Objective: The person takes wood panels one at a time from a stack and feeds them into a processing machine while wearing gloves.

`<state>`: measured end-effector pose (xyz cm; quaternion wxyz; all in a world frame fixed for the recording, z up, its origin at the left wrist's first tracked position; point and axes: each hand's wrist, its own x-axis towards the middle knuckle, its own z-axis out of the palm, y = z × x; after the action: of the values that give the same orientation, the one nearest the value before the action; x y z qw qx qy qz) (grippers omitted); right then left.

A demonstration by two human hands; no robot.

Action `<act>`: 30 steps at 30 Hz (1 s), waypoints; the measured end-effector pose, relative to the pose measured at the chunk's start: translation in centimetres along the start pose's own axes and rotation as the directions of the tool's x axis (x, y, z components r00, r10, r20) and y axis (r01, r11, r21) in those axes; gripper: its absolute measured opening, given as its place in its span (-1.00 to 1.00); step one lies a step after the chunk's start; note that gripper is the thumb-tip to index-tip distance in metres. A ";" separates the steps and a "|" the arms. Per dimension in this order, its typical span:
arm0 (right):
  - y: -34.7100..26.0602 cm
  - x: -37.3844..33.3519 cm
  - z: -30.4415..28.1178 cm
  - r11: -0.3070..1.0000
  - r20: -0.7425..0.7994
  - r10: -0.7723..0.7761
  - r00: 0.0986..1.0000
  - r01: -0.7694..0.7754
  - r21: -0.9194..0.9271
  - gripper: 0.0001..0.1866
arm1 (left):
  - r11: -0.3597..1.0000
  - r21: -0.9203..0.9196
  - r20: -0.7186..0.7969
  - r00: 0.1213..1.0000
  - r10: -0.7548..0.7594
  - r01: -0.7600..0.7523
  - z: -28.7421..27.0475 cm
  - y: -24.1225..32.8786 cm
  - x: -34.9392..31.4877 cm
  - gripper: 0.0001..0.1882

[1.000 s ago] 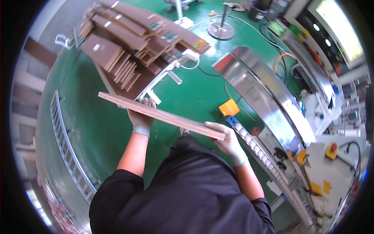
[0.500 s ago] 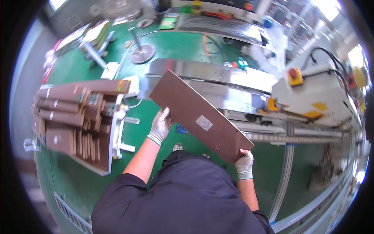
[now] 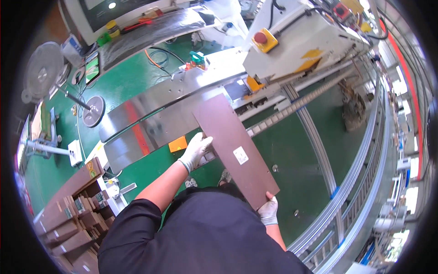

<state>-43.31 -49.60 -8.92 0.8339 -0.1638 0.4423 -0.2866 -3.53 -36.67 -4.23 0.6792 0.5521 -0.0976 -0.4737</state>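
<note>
Between my hands is a long brown board (image 3: 232, 137) with a small white label on its face. It slants from the upper left toward the lower right in front of me, its far end over the edge of a steel machine table (image 3: 171, 121). My left hand (image 3: 196, 151), in a pale work glove, grips the board's left long edge. At the near end my right hand (image 3: 268, 210), gloved too, holds the corner with the thumb on top. The fingers of both hands are partly hidden under the board.
A white machine (image 3: 296, 45) with a red stop button stands beyond the board. At lower left a cart carries stacked brown boards (image 3: 68, 223). A conveyor rail (image 3: 315, 150) runs along the right. A round-based stand (image 3: 93, 112) stands at far left.
My view has swung to the right, so the board cart now sits lower left. The board has turned steeper and its far end now overlaps the steel table's edge. Both hands keep their hold.
</note>
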 end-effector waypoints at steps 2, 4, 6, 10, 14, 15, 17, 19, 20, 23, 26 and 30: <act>0.9 -0.6 2.7 0.996 0.001 -0.056 0.998 0.056 -0.069 -0.39 | 0.975 0.201 0.017 0.996 0.091 -0.093 -1.2 -3.3 2.6 -0.66; 1.1 -0.8 5.1 0.997 -0.002 0.039 0.999 -0.039 0.065 -0.42 | 0.989 0.013 0.015 0.989 -0.150 0.150 0.8 -1.9 2.7 -0.71; 1.2 0.0 8.1 0.972 -0.011 0.135 0.991 -0.130 0.197 -0.41 | 0.979 -0.007 -0.009 0.979 -0.203 0.202 0.5 -2.0 3.1 -0.64; 0.0 2.9 10.2 0.977 -0.120 0.122 0.985 -0.098 0.190 -0.42 | 0.959 -0.206 -0.066 0.975 -0.212 0.194 3.6 1.2 3.0 -0.56; -3.0 4.6 11.1 0.994 -0.173 0.099 0.980 -0.089 0.063 -0.36 | 0.903 -0.332 -0.030 0.954 -0.298 0.272 6.2 2.8 4.7 -0.57; -3.5 5.1 11.0 0.994 -0.188 0.093 0.978 -0.081 0.066 -0.36 | 0.913 -0.319 -0.079 0.953 -0.291 0.252 7.0 2.5 5.6 -0.55; -4.7 6.1 10.6 0.995 -0.219 0.077 0.973 -0.062 0.074 -0.36 | 0.906 -0.342 -0.122 0.944 -0.306 0.249 8.5 2.1 7.2 -0.52; -6.2 7.5 10.4 0.996 -0.204 0.073 0.976 -0.059 0.070 -0.35 | 0.873 -0.408 -0.114 0.933 -0.341 0.269 10.1 2.7 8.5 -0.52; -7.1 8.3 10.2 0.996 -0.198 0.069 0.978 -0.056 0.070 -0.35 | 0.907 -0.349 -0.121 0.948 -0.294 0.237 10.4 2.3 9.4 -0.52; -9.8 10.6 9.9 0.998 -0.209 0.036 0.977 -0.026 0.050 -0.37 | 0.939 -0.276 -0.114 0.963 -0.244 0.205 12.2 1.7 12.1 -0.50; -12.1 12.5 9.3 0.999 -0.233 0.011 0.973 0.000 0.047 -0.40 | 0.987 -0.084 -0.068 0.988 -0.140 0.134 11.5 -3.2 15.9 -0.56; -15.7 15.3 9.5 0.998 -0.177 -0.022 0.984 0.031 0.048 -0.44 | 0.983 -0.172 -0.081 0.994 -0.078 0.063 17.0 1.1 17.6 -0.56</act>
<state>-33.86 -71.24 -5.20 0.7913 -0.1224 0.5050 -0.3223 -4.70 -61.17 -3.87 0.7098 0.5160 -0.0076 -0.4794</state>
